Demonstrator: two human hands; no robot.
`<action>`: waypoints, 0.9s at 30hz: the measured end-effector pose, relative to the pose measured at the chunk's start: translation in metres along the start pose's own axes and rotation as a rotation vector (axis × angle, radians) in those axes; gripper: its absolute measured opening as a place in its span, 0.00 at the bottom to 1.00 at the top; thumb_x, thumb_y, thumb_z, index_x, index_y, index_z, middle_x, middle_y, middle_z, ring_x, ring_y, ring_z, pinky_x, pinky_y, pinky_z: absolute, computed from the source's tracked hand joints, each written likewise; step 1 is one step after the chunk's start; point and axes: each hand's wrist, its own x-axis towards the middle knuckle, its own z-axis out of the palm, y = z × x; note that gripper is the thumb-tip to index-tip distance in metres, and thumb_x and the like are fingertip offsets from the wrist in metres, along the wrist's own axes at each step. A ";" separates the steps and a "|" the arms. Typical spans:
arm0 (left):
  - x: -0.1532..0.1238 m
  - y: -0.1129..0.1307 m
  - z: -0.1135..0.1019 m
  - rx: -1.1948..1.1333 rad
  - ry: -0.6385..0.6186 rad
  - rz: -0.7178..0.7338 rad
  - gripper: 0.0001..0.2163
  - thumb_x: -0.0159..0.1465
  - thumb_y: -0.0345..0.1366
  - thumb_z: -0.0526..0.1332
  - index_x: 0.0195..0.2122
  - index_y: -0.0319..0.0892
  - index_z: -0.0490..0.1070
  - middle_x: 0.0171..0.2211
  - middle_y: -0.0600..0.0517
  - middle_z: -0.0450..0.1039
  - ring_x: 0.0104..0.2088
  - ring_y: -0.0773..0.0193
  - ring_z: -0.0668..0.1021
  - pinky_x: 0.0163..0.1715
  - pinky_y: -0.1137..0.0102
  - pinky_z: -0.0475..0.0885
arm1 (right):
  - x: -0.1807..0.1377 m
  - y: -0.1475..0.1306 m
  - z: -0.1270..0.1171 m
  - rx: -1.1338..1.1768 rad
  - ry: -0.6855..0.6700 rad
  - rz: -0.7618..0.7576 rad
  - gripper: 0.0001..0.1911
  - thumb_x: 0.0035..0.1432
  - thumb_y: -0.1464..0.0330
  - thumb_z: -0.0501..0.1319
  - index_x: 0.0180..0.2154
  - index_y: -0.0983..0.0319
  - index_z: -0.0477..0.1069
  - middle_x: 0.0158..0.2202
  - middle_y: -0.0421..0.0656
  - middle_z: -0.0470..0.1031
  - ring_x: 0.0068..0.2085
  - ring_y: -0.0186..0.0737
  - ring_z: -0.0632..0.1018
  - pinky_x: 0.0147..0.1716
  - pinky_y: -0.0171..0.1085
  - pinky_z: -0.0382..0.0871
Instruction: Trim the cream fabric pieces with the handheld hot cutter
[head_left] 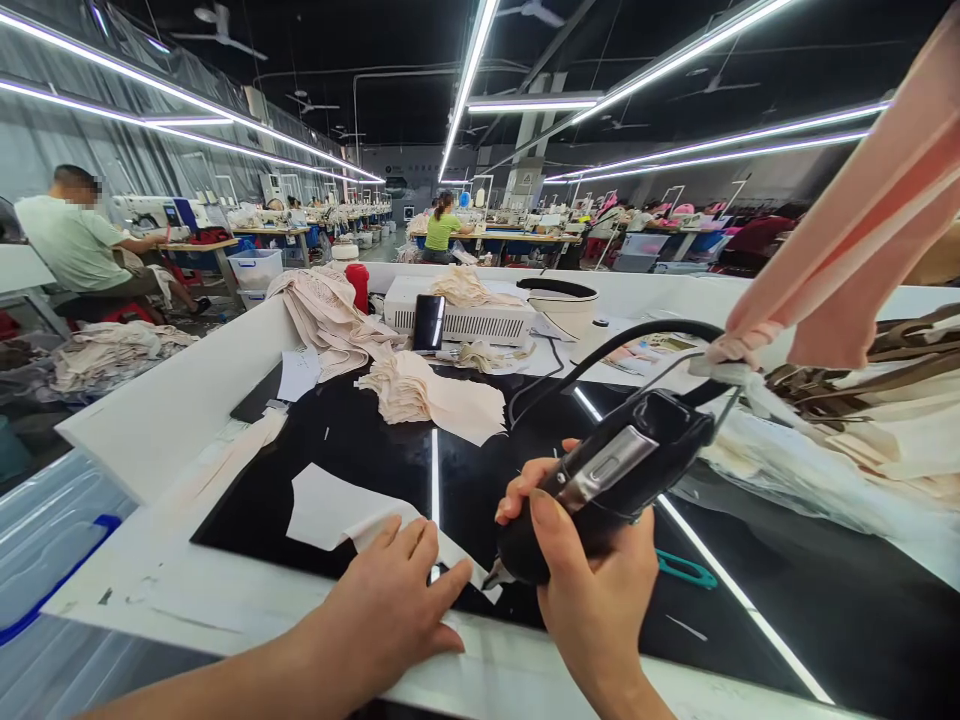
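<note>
My left hand (394,605) lies flat with fingers stretched out on a white fabric piece (330,510) that rests on the glossy black worktop (787,600). My right hand (592,590) is wrapped round a black corded hand tool (607,475), its tip pointing down at the fabric's right edge near my left fingertips. The tool's black cable (622,340) arcs up and back over the table.
A stack of cream fabric pieces (420,390) lies mid-table, more cloth (326,310) and a white box with a phone (429,322) behind. Teal scissors (686,570) lie right of my hand. Pink cloth (855,230) hangs at right. Seated workers sew in the background.
</note>
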 end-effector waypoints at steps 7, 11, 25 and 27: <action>-0.005 0.003 0.014 0.001 0.060 -0.014 0.36 0.59 0.59 0.70 0.63 0.45 0.65 0.58 0.31 0.72 0.58 0.40 0.77 0.55 0.48 0.75 | 0.011 0.001 0.005 0.052 -0.013 0.002 0.18 0.58 0.61 0.71 0.47 0.54 0.68 0.31 0.35 0.75 0.26 0.36 0.76 0.26 0.37 0.74; -0.006 0.003 0.015 0.003 0.082 -0.007 0.36 0.59 0.59 0.70 0.62 0.45 0.66 0.58 0.30 0.72 0.58 0.40 0.77 0.55 0.50 0.75 | 0.022 0.007 0.012 0.086 -0.005 -0.032 0.15 0.59 0.62 0.70 0.42 0.55 0.67 0.30 0.34 0.74 0.25 0.34 0.74 0.26 0.36 0.73; -0.008 0.000 0.024 -0.055 0.177 0.007 0.37 0.56 0.60 0.72 0.60 0.44 0.67 0.57 0.31 0.73 0.58 0.40 0.77 0.54 0.50 0.77 | 0.026 0.019 0.022 0.123 -0.060 0.010 0.12 0.60 0.67 0.67 0.43 0.53 0.67 0.29 0.33 0.75 0.25 0.34 0.75 0.25 0.36 0.74; -0.009 0.000 0.025 -0.060 0.189 0.011 0.37 0.56 0.60 0.72 0.60 0.44 0.67 0.57 0.31 0.73 0.58 0.40 0.78 0.54 0.50 0.77 | 0.028 0.020 0.023 0.144 -0.049 -0.004 0.11 0.59 0.67 0.67 0.41 0.54 0.67 0.29 0.33 0.75 0.25 0.33 0.75 0.25 0.35 0.74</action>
